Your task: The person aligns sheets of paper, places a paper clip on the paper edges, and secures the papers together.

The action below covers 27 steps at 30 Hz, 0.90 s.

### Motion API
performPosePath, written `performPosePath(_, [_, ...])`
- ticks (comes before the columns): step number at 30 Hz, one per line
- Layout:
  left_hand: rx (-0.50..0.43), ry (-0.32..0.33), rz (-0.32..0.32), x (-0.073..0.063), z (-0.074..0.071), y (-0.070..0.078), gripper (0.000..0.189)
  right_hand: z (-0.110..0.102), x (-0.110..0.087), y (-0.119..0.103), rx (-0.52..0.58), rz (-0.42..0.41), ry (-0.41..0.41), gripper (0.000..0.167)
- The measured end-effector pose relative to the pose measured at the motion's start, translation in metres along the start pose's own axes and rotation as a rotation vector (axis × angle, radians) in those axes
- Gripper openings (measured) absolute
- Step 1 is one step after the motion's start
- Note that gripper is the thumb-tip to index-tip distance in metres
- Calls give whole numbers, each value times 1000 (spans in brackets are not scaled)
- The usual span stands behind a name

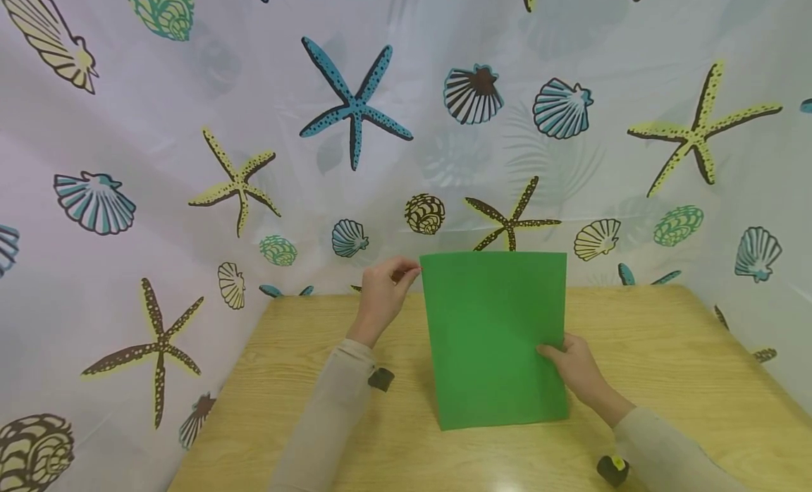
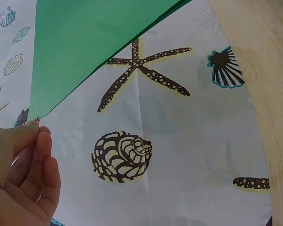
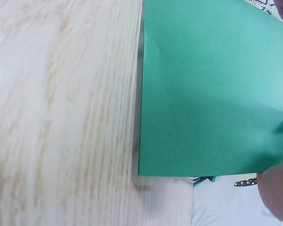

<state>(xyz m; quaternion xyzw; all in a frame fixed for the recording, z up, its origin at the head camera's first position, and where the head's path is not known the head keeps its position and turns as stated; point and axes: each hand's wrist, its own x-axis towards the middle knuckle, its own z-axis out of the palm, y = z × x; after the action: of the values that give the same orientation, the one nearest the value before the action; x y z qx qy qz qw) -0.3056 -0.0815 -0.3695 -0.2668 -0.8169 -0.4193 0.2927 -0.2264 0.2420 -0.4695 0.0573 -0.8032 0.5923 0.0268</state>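
Note:
A green sheet of paper (image 1: 497, 337) stands upright above the wooden table, its lower edge at or close to the tabletop. My left hand (image 1: 383, 294) pinches its upper left corner between thumb and fingertips. A tiny red spot (image 2: 37, 120) shows at those fingertips in the left wrist view; what it is I cannot tell. Along the paper's edge there, a second dark green layer shows. My right hand (image 1: 579, 369) grips the right edge below the middle, thumb on the near face and the other fingers hidden behind. Only part of the right hand (image 3: 276, 190) enters the right wrist view.
The light wooden table (image 1: 304, 407) extends under both arms. A white curtain (image 1: 406, 55) printed with starfish and shells hangs behind the table and along both sides. Small dark pieces sit by the left sleeve (image 1: 380, 379) and the right sleeve (image 1: 666, 450).

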Motion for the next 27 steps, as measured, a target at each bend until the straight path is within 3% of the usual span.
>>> performPosePath(6, [-18, -6, -34, 0, 0, 1, 7, 0, 0, 1, 8, -6, 1, 39])
performPosePath(27, [-50, -33, -30, 0, 0, 2, 7, 0, 1, 1, -13, 10, 2, 39])
